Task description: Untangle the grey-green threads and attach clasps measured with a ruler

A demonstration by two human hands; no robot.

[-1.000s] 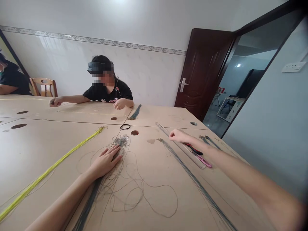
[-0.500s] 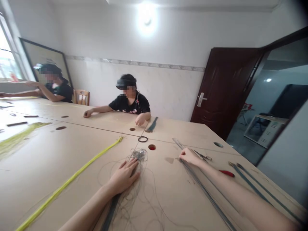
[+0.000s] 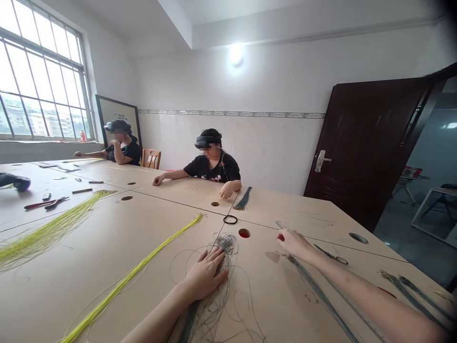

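My left hand (image 3: 206,274) lies flat, fingers stretched out, on a tangled bundle of thin grey wires (image 3: 222,247) on the wooden table (image 3: 107,247). My right hand (image 3: 292,240) reaches forward with its fingers curled at the near end of a clear ruler (image 3: 281,224), just above the top of a straight bundle of grey wires (image 3: 314,290). What its fingers hold, if anything, is hidden. A pair of scissors (image 3: 332,257) lies to the right of my right forearm.
A yellow wire bundle (image 3: 143,267) runs diagonally on the left, and another yellow wire pile (image 3: 46,233) lies farther left. A black ring (image 3: 230,219) and cable holes (image 3: 244,233) sit ahead. Two people sit at the far side. More grey bundles (image 3: 410,286) lie right; a dark door (image 3: 364,143) stands open.
The view has tilted up and swung left, so the window and a second person show. My right hand has shifted along the ruler's far end; my left hand stays on the tangle.
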